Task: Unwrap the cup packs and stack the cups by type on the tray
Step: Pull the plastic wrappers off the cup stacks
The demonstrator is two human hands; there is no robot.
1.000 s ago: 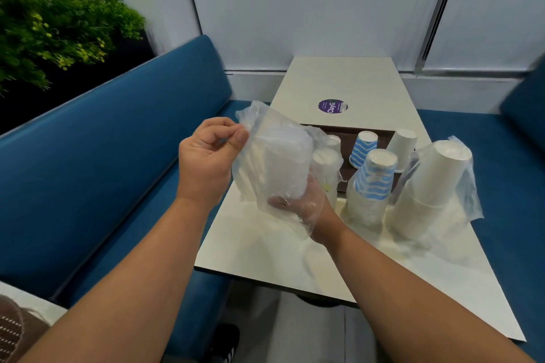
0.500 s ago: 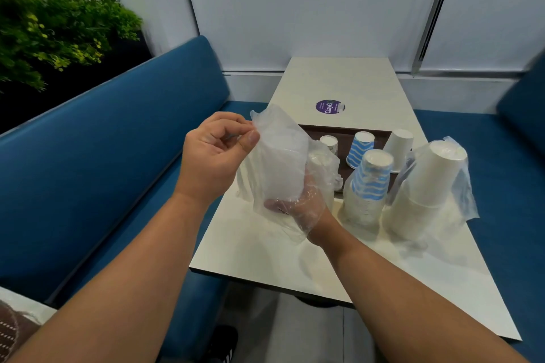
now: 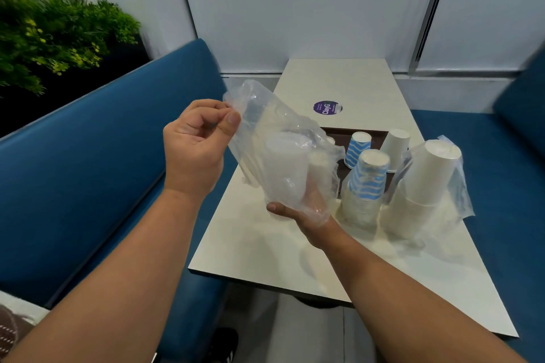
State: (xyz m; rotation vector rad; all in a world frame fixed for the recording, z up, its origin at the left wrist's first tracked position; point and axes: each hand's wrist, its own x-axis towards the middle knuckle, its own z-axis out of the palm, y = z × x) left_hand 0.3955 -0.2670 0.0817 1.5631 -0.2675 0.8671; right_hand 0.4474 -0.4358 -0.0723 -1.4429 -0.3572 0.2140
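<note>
Cups [image 3: 287,162], clear and stacked, sat inside a loose plastic wrap [image 3: 265,127] held above the table's [image 3: 265,250] near left edge; the left hand [image 3: 196,146] pinched the wrap's top corner between thumb and curled fingers; the right hand [image 3: 300,215] cupped the pack from below, fingers curled round it under the film; behind, a striped pack [image 3: 365,186] and a white pack [image 3: 424,183] stood upside down on the table, just beside each other; further back, a striped cup [image 3: 357,150] and a white cup [image 3: 395,147] stood inverted on the brown tray [image 3: 339,132]; blue benches [image 3: 88,186] flanked the table.
</note>
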